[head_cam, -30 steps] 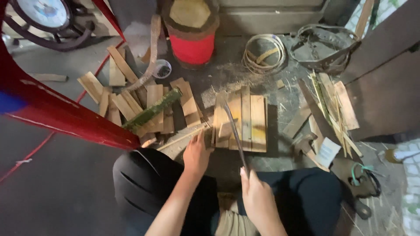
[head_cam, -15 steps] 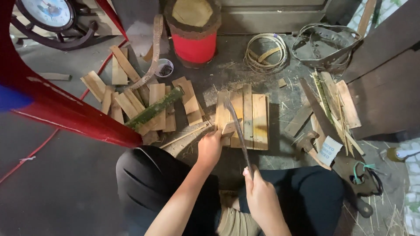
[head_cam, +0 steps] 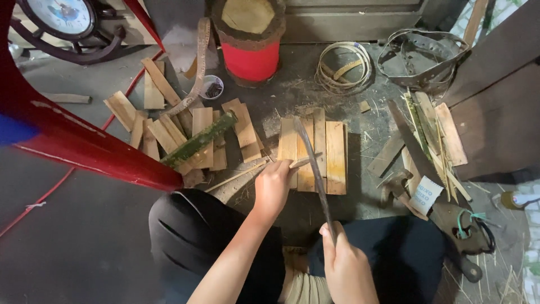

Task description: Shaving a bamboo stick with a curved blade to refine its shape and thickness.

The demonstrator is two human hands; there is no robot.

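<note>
While the person is sitting low with dark-clothed knees at the near edge, these lines are telling how things are lying.

Left hand: the left hand (head_cam: 274, 186) is curling its fingers closed around the near end of a thin bamboo strip (head_cam: 304, 162), pinning it down on the splints.

Right hand: the right hand (head_cam: 344, 264) is wrapping fully around the handle of a long dark blade (head_cam: 312, 163), fist closed, near the right knee.

Blade: it is reaching away from the fist toward the far side, its tip lying over the row of splints and its edge crossing the strip just beside the left hand's fingers.

Bamboo strip: it is lying slightly tilted across the flat bamboo splints (head_cam: 334, 155), in the middle of the floor, just far of the knees.

Left of centre: a green bamboo piece (head_cam: 198, 143) is resting slantwise on a loose heap of split bamboo pieces (head_cam: 163, 132), with a small round cup (head_cam: 212, 87) beyond it.

Far side: a red cylinder with a woven lid (head_cam: 250, 42) is standing upright; a coil of bamboo strips (head_cam: 343, 67) is lying to its right.

Right side: thin bamboo slivers (head_cam: 433, 135) and a second knife (head_cam: 413, 149) are lying well apart from the hands.

Left edge: a red frame bar (head_cam: 84, 146) is slanting across the floor.
</note>
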